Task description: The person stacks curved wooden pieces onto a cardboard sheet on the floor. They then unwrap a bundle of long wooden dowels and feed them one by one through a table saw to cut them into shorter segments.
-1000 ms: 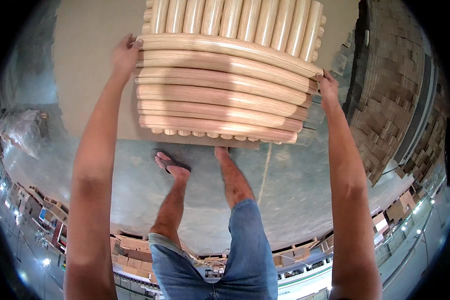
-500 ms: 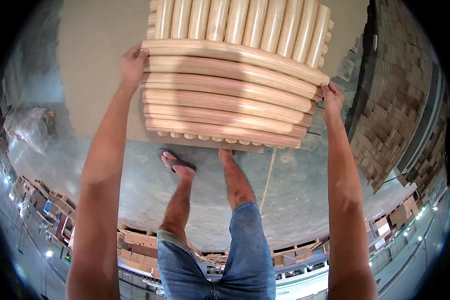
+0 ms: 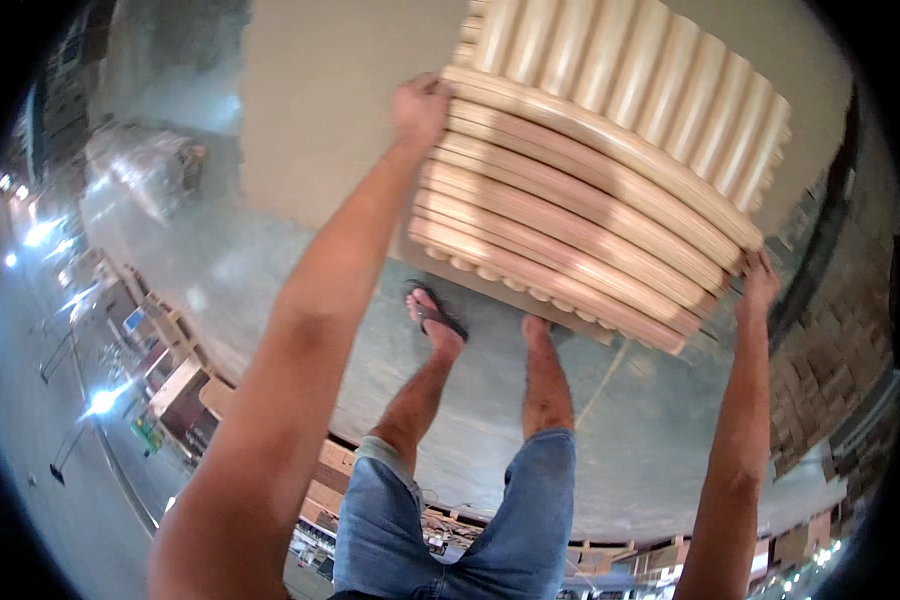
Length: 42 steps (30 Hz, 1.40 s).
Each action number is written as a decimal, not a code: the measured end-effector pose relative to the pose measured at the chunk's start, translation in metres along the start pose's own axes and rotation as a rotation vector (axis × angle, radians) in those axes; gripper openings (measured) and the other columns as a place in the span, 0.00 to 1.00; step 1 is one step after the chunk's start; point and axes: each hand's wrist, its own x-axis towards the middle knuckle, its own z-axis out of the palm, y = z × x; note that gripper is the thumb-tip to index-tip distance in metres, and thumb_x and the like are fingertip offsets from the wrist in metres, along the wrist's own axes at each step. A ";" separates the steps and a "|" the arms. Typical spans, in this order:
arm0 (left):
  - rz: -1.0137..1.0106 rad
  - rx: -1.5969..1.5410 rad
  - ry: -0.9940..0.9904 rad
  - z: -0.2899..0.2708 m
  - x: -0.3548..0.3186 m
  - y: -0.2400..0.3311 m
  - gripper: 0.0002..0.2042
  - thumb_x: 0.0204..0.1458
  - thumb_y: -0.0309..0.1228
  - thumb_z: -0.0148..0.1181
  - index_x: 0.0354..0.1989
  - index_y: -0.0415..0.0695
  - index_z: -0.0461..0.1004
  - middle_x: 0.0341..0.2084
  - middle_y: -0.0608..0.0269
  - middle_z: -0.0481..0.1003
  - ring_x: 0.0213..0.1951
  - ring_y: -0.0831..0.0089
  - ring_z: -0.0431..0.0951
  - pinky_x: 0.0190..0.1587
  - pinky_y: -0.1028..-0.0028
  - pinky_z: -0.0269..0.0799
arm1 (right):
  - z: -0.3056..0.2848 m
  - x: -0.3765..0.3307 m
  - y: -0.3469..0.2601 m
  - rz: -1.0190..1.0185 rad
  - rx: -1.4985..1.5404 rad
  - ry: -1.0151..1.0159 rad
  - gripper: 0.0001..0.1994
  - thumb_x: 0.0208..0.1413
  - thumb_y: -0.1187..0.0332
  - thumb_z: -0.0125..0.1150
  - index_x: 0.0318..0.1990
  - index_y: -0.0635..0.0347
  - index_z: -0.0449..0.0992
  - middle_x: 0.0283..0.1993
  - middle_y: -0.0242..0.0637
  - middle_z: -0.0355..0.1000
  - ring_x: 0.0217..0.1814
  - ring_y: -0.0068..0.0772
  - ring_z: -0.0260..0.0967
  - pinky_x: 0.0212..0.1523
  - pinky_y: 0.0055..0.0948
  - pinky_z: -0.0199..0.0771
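"Where is the pole you're handling?"

"Your pale wooden pole [image 3: 595, 121] is the farthest in the crosswise row [image 3: 570, 205], over poles pointing away from you [image 3: 625, 60]."

"And your fingers?"

"Your left hand [image 3: 422, 110] has its fingers bent narrowly around the left end; your right hand [image 3: 757, 280] pinches the right end."

"Underneath?"

"A brown sheet [image 3: 320, 120] on the floor [image 3: 490, 400], just beyond your feet [image 3: 444, 336]."

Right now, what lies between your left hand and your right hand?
A pale, round wood-grain pole spans that stretch, one end at the left hand, the other at the right hand, as the head view shows.
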 end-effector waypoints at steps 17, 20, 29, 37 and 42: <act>0.026 0.112 0.158 -0.009 -0.008 0.000 0.13 0.51 0.33 0.68 0.39 0.36 0.82 0.26 0.59 0.83 0.27 0.73 0.82 0.35 0.73 0.76 | 0.013 -0.003 -0.006 -0.005 0.044 -0.006 0.25 0.60 0.64 0.66 0.62 0.66 0.71 0.59 0.42 0.73 0.59 0.35 0.71 0.57 0.39 0.72; 0.020 0.133 0.176 -0.008 -0.010 0.000 0.13 0.51 0.34 0.68 0.39 0.36 0.82 0.26 0.59 0.83 0.27 0.73 0.82 0.35 0.73 0.76 | 0.015 -0.007 -0.010 0.005 0.026 0.008 0.26 0.59 0.64 0.66 0.62 0.66 0.71 0.60 0.42 0.72 0.60 0.35 0.70 0.59 0.39 0.72; -0.005 0.078 0.234 -0.043 -0.033 0.002 0.16 0.52 0.40 0.65 0.36 0.36 0.81 0.25 0.52 0.80 0.29 0.61 0.80 0.37 0.64 0.74 | 0.005 -0.026 -0.012 -0.178 -0.185 0.043 0.26 0.64 0.57 0.58 0.61 0.69 0.71 0.62 0.47 0.71 0.61 0.40 0.69 0.58 0.37 0.70; -0.279 0.149 0.061 -0.155 -0.229 -0.072 0.18 0.59 0.42 0.56 0.27 0.38 0.78 0.23 0.42 0.75 0.29 0.47 0.77 0.35 0.56 0.70 | -0.133 -0.233 0.110 -0.101 -0.391 -0.360 0.09 0.59 0.64 0.62 0.35 0.61 0.76 0.32 0.36 0.77 0.33 0.29 0.73 0.34 0.31 0.74; -0.323 0.138 -0.106 -0.249 -0.407 -0.126 0.25 0.60 0.50 0.51 0.25 0.37 0.78 0.23 0.47 0.78 0.31 0.46 0.78 0.39 0.56 0.72 | -0.129 -0.468 0.136 0.085 -0.406 -0.577 0.20 0.58 0.56 0.59 0.20 0.61 0.73 0.20 0.36 0.72 0.22 0.30 0.70 0.21 0.31 0.69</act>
